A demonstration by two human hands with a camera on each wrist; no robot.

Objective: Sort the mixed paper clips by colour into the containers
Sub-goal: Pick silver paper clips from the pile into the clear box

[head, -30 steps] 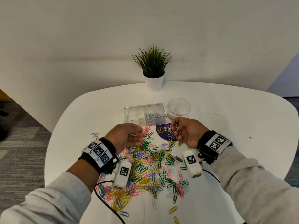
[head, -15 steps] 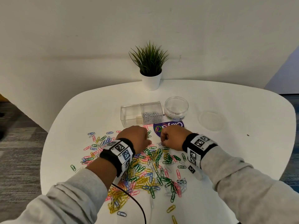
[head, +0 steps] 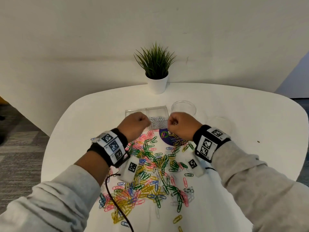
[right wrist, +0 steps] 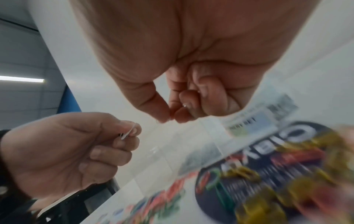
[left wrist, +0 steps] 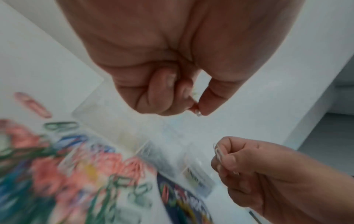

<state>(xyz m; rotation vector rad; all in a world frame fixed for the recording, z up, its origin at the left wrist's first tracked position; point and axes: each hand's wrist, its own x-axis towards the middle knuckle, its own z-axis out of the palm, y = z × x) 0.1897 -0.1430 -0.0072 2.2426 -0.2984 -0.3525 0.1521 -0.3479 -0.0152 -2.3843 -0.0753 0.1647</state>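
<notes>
a loose heap of wire paper clips (head: 150,178) mixes green, yellow, pink, blue and white. the rectangular clear plastic box (head: 155,110) holds silver-white clips (head: 158,122). a round dark purple label (head: 168,139) bears white lettering and a green ring. the round table top (head: 250,114) is plain white. the wrist bands (head: 115,146) are black with white squares of black checker marks. grey sleeves (head: 50,206); green spiky plant (head: 154,61) in a white pot (head: 157,84).

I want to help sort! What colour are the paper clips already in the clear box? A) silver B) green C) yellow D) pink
A: the clear box holds a heap of silver clips in its right half, just beyond both hands.
</notes>
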